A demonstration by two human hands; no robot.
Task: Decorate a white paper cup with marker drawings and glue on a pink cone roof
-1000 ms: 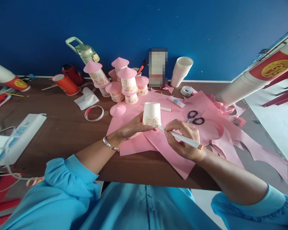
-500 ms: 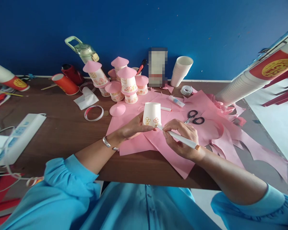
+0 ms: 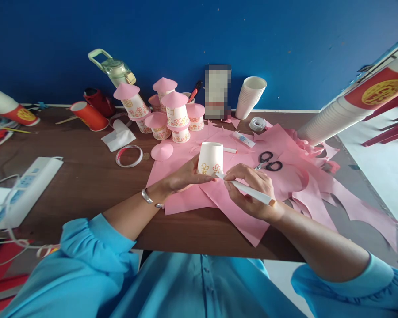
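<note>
My left hand [image 3: 189,174] is closed around a white paper cup [image 3: 211,154], held upside down above pink paper [image 3: 182,201]. Yellow and red flowers are drawn near the cup's lower edge. A white marker [image 3: 252,191] with an orange end is gripped in my right hand [image 3: 252,192], its tip at the lower right of the cup. Whether the tip touches the cup is too small to tell. Behind the cup lies another white marker [image 3: 230,150] with a red end. Decorated cups with pink cone roofs [image 3: 175,110] stand beyond, and one loose pink cone [image 3: 162,152] lies nearer.
Scissors [image 3: 269,161], a tape roll [image 3: 258,124] and a glue tube [image 3: 244,139] lie to the right. Stacked paper cups [image 3: 251,98] stand at the back. Leftward are a tape ring [image 3: 129,156], a red cup [image 3: 89,116], a bottle [image 3: 114,70] and a power strip [image 3: 36,187].
The cup has turned or shifted very slightly to the right in my left hand. My right hand and the marker stay almost in place beside it.
</note>
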